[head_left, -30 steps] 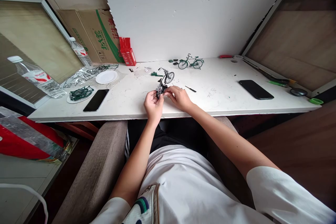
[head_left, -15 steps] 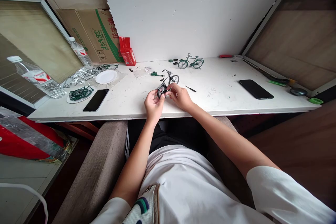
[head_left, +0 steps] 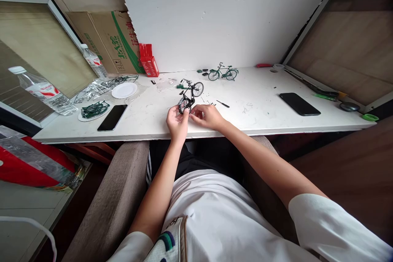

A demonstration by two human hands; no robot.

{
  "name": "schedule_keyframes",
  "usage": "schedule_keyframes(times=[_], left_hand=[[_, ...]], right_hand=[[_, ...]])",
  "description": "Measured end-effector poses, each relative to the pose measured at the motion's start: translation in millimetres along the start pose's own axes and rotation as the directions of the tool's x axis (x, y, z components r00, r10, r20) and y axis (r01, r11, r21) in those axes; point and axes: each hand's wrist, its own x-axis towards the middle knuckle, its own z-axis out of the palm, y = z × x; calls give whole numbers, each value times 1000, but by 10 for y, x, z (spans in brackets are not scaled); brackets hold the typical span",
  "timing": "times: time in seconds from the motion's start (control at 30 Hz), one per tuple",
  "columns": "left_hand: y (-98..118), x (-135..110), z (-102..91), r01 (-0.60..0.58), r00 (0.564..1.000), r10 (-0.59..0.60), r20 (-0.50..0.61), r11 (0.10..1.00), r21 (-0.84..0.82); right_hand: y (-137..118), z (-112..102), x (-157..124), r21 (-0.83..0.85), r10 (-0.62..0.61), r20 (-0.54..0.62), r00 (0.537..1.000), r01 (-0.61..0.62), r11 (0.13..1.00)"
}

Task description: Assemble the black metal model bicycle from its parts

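Note:
A small black model bicycle point(head_left: 189, 95) is held just above the white table point(head_left: 251, 118), near its front edge. My left hand point(head_left: 177, 122) pinches the model's near wheel from the left. My right hand point(head_left: 207, 116) has its fingers closed at the same wheel from the right. The far wheel and handlebar point away from me. A finished green model bicycle point(head_left: 223, 72) stands at the back of the table by the white wall.
A small screwdriver point(head_left: 222, 104) lies right of my hands. Black phones lie at left point(head_left: 112, 117) and right point(head_left: 299, 104). A white plate point(head_left: 124, 90), green parts on a dish point(head_left: 93, 109), clear bags, a red box point(head_left: 148, 62) and water bottles point(head_left: 44, 90) fill the left side.
The black model bicycle turned in my hands: its far wheel swung right, then back left and up. Both hands shifted slightly toward me and stayed on the near wheel.

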Motion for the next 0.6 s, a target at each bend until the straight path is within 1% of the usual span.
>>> schedule_keyframes(times=[0.07, 0.17, 0.33, 0.5, 0.6], left_hand=[[-3, 3, -2, 11, 1000, -11, 11, 1000, 9], [-4, 4, -5, 13, 1000, -13, 8, 1000, 19], [-4, 13, -8, 17, 1000, -17, 5, 999, 45], [11, 28, -11, 75, 997, -76, 16, 996, 38], [33, 26, -16, 120, 993, -120, 12, 992, 34]], right_hand=[[1, 1, -1, -5, -24, 6, 1000, 24, 1000], [-4, 1, -9, -11, -94, 7, 996, 94, 996], [20, 16, -19, -49, -197, -57, 979, 195, 980], [65, 35, -23, -129, -268, -70, 961, 258, 957], [65, 34, -28, -146, -317, -92, 944, 302, 942]])
